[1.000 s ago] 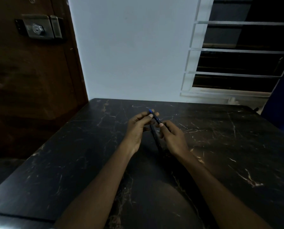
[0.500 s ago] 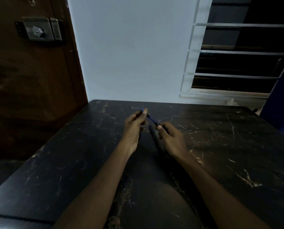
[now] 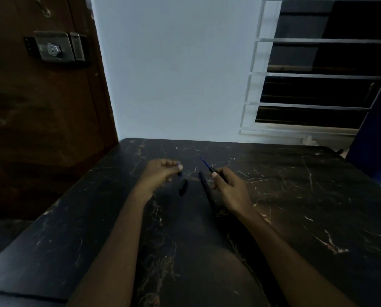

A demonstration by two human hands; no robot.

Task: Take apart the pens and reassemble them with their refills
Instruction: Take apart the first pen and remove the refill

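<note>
The left hand (image 3: pixel 160 173) hides most of a small blue piece (image 3: pixel 179 165); the right hand (image 3: pixel 231 191) covers the rear end of its pen (image 3: pixel 210 167).

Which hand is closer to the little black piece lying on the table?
Left. The left hand is beside the little black piece; the right hand is farther, past the long black pen.

Left forearm (image 3: pixel 118 235) and right forearm (image 3: pixel 280 247) both bare, wrist to bottom edge of view. Left hand (image 3: pixel 160 173) and right hand (image 3: pixel 231 191) bare as well; short thumbnail (image 3: pixel 180 167) shows on each. Dim light, finer detail not readable.
</note>
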